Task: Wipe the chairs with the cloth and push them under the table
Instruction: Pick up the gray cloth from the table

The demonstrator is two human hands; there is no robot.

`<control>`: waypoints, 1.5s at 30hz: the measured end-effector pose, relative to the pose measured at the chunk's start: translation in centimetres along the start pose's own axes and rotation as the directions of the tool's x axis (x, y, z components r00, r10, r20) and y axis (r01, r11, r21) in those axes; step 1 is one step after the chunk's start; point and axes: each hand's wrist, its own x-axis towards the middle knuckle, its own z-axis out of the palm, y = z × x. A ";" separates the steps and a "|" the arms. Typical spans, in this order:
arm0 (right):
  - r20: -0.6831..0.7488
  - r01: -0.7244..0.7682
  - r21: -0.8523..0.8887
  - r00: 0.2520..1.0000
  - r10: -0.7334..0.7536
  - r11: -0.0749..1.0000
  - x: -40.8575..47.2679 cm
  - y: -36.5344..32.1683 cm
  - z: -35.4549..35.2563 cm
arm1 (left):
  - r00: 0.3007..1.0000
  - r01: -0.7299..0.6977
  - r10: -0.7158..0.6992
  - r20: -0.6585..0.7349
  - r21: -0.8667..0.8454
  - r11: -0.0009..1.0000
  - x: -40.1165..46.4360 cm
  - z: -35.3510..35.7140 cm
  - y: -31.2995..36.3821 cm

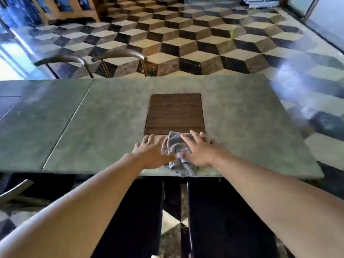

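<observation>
A grey cloth (176,144) lies bunched on the near edge of the grey-green stone table (104,116). My left hand (151,150) lies flat on the tabletop with its fingers spread, its thumb side against the cloth. My right hand (198,148) rests on top of the cloth with straight fingers. Two chairs stand at the far side of the table, with only their curved backrests showing: one (121,54) and another (61,59) to its left. A third chair's backrest (15,189) shows at the near left.
A dark wooden board (175,112) lies on the table just beyond the cloth. A second table slab (35,116) adjoins on the left. The floor (214,34) has a cube-pattern tiling. Under the near table edge sit dark shapes (223,216) that I cannot identify.
</observation>
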 end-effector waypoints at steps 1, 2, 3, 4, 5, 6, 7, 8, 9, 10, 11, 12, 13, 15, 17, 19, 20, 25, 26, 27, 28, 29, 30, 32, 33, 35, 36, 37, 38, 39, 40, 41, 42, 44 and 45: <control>-0.007 0.014 -0.027 1.000 -0.014 1.000 0.5 0.1 0.7 | 1.000 -0.022 0.022 0.012 0.031 0.999 0.3 0.7 0.1; -0.012 0.030 -0.049 0.999 -0.031 0.998 1.9 0.5 1.5 | 0.999 -0.034 0.034 0.013 0.056 0.998 1.4 2.0 0.0; -0.022 0.033 -0.072 0.999 -0.035 0.997 3.2 0.8 2.6 | 1.000 -0.029 0.028 0.004 0.080 0.996 2.3 3.4 -0.2; -0.035 0.045 -0.089 0.998 -0.048 0.995 4.3 1.0 3.6 | 0.999 -0.025 0.027 -0.018 0.088 0.996 3.2 4.8 -0.7; -0.042 0.052 -0.101 0.998 -0.057 0.994 5.5 1.1 4.5 | 0.999 -0.018 0.021 -0.032 0.076 0.997 4.1 6.2 -1.0; -0.042 0.049 -0.111 0.998 -0.054 0.993 6.7 1.1 5.1 | 0.999 -0.018 0.020 -0.032 0.068 0.998 5.0 7.4 -1.3; -0.046 0.046 -0.128 0.998 -0.052 0.991 7.9 1.2 5.6 | 0.999 -0.014 0.016 -0.036 0.061 0.998 5.7 8.5 -1.7; -0.053 0.051 -0.159 0.997 -0.060 0.986 8.8 1.1 6.0 | 0.999 -0.009 0.012 -0.046 0.064 0.998 6.3 9.5 -2.1; -0.068 0.056 -0.173 0.995 -0.068 0.983 9.7 1.0 6.6 | 0.998 -0.002 0.006 -0.063 0.061 0.998 6.9 10.5 -2.5; -0.076 0.057 -0.178 0.995 -0.072 0.982 10.6 1.1 7.3 | 0.997 0.000 0.004 -0.077 0.061 0.998 7.5 11.5 -2.8; -0.093 0.054 -0.176 0.993 -0.071 0.983 11.0 1.0 7.7 | 0.995 0.003 0.003 -0.095 0.067 0.998 7.7 12.1 -3.1; -0.117 0.051 -0.172 0.991 -0.072 0.984 11.5 1.0 8.2 | 0.993 0.007 0.002 -0.119 0.071 0.997 7.9 12.7 -3.3; -0.149 0.045 -0.175 0.986 -0.072 0.984 11.9 1.0 9.0 | 0.990 0.013 -0.001 -0.143 0.080 0.997 8.2 13.2 -3.6; -0.223 0.034 -0.195 0.972 -0.078 0.980 12.5 1.0 10.6 | 0.980 0.039 -0.019 -0.196 0.099 0.994 8.5 14.2 -4.1; -0.301 0.025 -0.189 0.950 -0.082 0.982 12.8 1.1 11.3 | 0.973 0.059 -0.032 -0.230 0.110 0.992 8.5 14.6 -4.4; -0.346 0.041 -0.175 0.933 -0.100 0.984 12.7 1.2 11.5 | 0.969 0.056 -0.032 -0.243 0.092 0.994 8.3 14.9 -4.4; -0.355 0.048 -0.173 0.929 -0.108 0.984 12.5 1.3 11.6 | 0.968 0.055 -0.035 -0.248 0.075 0.996 8.2 15.0 -4.3; -0.356 0.106 -0.212 0.917 -0.178 0.972 11.2 1.8 12.0 | 0.959 0.066 -0.053 -0.277 0.040 0.997 7.0 15.9 -3.5; -0.357 0.125 -0.218 0.913 -0.198 0.968 10.8 2.0 12.1 | 0.960 0.069 -0.053 -0.276 0.048 0.996 6.7 16.2 -3.4; -0.365 0.141 -0.223 0.906 -0.216 0.965 10.4 2.1 12.2 | 0.959 0.070 -0.051 -0.277 0.057 0.996 6.4 16.4 -3.4; -0.378 0.155 -0.225 0.896 -0.233 0.962 9.7 2.3 12.4 | 0.958 0.067 -0.047 -0.282 0.064 0.996 6.1 16.7 -3.2; -0.394 0.168 -0.229 0.885 -0.249 0.959 9.2 2.4 12.5 | 0.958 0.064 -0.042 -0.284 0.069 0.996 5.8 16.9 -3.0; -0.413 0.181 -0.232 0.871 -0.265 0.956 8.6 2.6 12.8 | 0.958 0.064 -0.041 -0.283 0.072 0.995 5.5 17.1 -2.9; -0.454 0.205 -0.248 0.839 -0.300 0.947 7.5 2.8 13.5 | 0.962 0.071 -0.048 -0.268 0.078 0.994 5.0 17.4 -2.8; -0.473 0.211 -0.260 0.823 -0.315 0.942 6.9 2.9 13.8 | 0.963 0.076 -0.052 -0.263 0.082 0.994 4.7 17.5 -2.7; -0.485 0.202 -0.287 0.813 -0.323 0.937 5.9 2.9 14.2 | 0.968 0.081 -0.055 -0.244 0.096 0.992 3.9 17.5 -2.5; -0.476 0.196 -0.296 0.818 -0.322 0.935 5.3 2.9 14.3 | 0.969 0.084 -0.057 -0.239 0.102 0.991 3.4 17.6 -2.4; -0.460 0.192 -0.303 0.828 -0.319 0.934 5.1 2.9 14.5 | 0.968 0.091 -0.064 -0.243 0.103 0.991 3.1 17.6 -2.5; -0.448 0.186 -0.310 0.837 -0.315 0.933 4.5 2.9 14.5 | 0.966 0.098 -0.070 -0.249 0.101 0.990 2.5 17.7 -2.3; -0.438 0.181 -0.315 0.843 -0.312 0.932 4.2 2.8 14.4 | 0.965 0.095 -0.068 -0.253 0.097 0.991 2.1 17.7 -2.3; -0.441 0.171 -0.308 0.846 -0.300 0.936 3.3 2.8 14.3 | 0.965 0.084 -0.058 -0.254 0.093 0.992 1.3 17.7 -2.1; -0.448 0.162 -0.296 0.847 -0.287 0.941 2.7 2.7 14.1 | 0.963 0.077 -0.054 -0.263 0.078 0.994 0.8 17.7 -2.0; -0.457 0.154 -0.280 0.847 -0.272 0.948 2.2 2.7 14.0 | 0.960 0.077 -0.061 -0.273 0.051 0.996 0.4 17.7 -2.0; -0.480 0.126 -0.229 0.848 -0.225 0.965 0.2 2.6 14.1 | 0.955 0.079 -0.076 -0.288 -0.003 0.997 -0.9 17.6 -1.5; -0.490 0.108 -0.198 0.850 -0.194 0.974 -1.2 2.6 14.2 | 0.953 0.074 -0.076 -0.294 -0.019 0.997 -1.9 17.7 -1.2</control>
